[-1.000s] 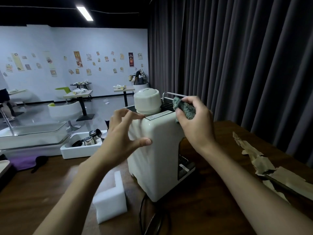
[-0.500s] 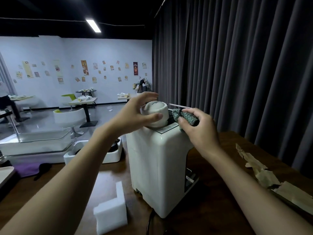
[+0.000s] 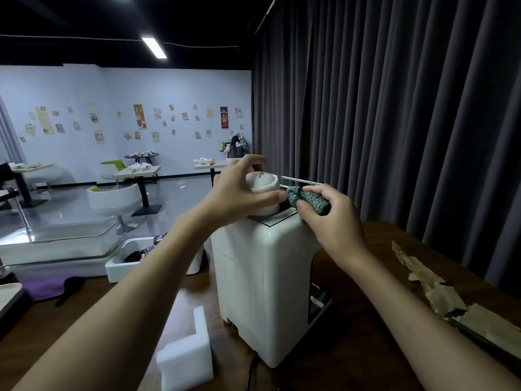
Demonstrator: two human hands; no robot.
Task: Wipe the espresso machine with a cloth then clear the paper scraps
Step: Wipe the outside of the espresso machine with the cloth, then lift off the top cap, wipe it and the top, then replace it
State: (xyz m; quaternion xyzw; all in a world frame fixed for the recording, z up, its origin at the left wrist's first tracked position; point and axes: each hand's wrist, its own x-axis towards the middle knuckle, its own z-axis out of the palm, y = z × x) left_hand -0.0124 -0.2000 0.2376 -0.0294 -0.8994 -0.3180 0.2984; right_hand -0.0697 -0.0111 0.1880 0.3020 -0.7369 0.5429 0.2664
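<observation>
— Since a second ago the left hand (image 3: 239,190) has left the machine's side wall and climbed to the white cup (image 3: 263,183) on top. Its fingers curl over the far rim and the thumb lies across the near wall.

— And the other one?

— Hardly shifted. The right hand (image 3: 335,224) has its fingers wrapped round a bunched cloth (image 3: 308,197), teal-green and coarsely knitted. The cloth's free end touches the tip of the left thumb, right beside the cup, over the dark top panel.

— Where does the espresso machine stand?

— The espresso machine (image 3: 262,277) is upright on a dark wooden table (image 3: 352,348). It is a tall cream-white box of glossy plastic with rounded corners and a printed label at its top edge. A thin metal rail (image 3: 300,180) runs behind the cup.

— What about the paper scraps?

— The paper scraps (image 3: 431,289) are torn brown pieces, crumpled and jagged. They lie on the table to the right, well apart from the machine and near the dark pleated curtain (image 3: 394,108).

— Anything else nearby?

— An L-shaped white foam block (image 3: 189,354) sits near the machine's base on the left, and a black cord (image 3: 251,373) trails from underneath. Beyond the table's edge is a white tub (image 3: 118,270) holding things too dim to make out.
</observation>
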